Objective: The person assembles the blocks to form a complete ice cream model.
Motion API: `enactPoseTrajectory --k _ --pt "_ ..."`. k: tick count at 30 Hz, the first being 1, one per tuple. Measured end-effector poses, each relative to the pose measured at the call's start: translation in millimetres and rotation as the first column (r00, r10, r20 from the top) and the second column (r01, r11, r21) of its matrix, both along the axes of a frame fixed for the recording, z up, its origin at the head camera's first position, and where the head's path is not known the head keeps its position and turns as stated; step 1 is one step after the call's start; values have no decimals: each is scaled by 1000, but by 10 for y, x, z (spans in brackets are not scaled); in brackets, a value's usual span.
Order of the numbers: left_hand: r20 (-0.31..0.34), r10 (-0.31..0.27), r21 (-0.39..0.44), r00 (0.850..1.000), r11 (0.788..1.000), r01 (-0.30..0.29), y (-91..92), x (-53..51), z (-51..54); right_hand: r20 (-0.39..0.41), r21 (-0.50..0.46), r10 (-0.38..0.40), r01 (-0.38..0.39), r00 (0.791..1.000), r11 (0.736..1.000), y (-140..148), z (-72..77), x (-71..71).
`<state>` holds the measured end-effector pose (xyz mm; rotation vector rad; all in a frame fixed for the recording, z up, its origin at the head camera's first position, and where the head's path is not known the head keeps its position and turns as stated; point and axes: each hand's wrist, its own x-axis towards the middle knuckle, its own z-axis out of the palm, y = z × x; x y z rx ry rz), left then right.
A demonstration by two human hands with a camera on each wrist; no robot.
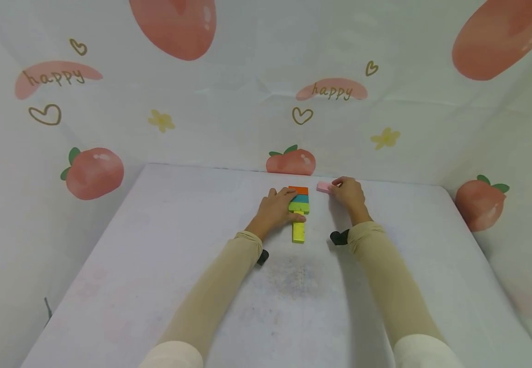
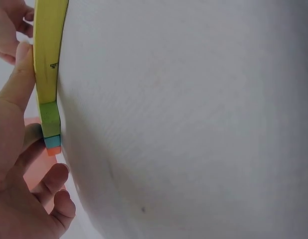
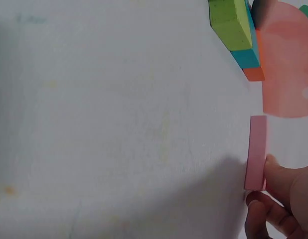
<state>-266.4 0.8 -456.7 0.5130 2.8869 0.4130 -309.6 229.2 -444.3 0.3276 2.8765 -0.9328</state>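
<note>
On the white table, an orange block [image 1: 299,190], a blue block [image 1: 301,198] and a green block [image 1: 299,207] lie crosswise, side by side. Below them a yellow block [image 1: 298,233] points lengthwise toward the person, its end at the green one. The left hand [image 1: 276,208] rests on this group from the left: its thumb [image 2: 20,82] lies straight against the yellow block, and a finger touches near the green and blue ones. To the right, the right hand [image 1: 350,194] pinches one end of a pink block [image 3: 256,152] between thumb and fingers. That block lies apart from the orange one.
A white backdrop [image 1: 229,133] printed with fruit, hearts and flowers rises behind the table's far edge, close beyond the blocks. Black wrist-worn pieces [image 1: 338,237] show beside both forearms. Dark smudges [image 1: 295,276] mark the table surface nearer the person.
</note>
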Motion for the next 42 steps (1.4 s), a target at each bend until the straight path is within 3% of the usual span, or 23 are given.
enactPoseTrajectory --k 23,42 --pt "-23 -2 4 1000 1000 2 -2 -27 -41 57 -5 5 -5 998 1000 -306 3 -112" --pt "0 6 9 1000 1000 -6 0 3 1 32 -11 73 -73 997 997 -369 27 -126"
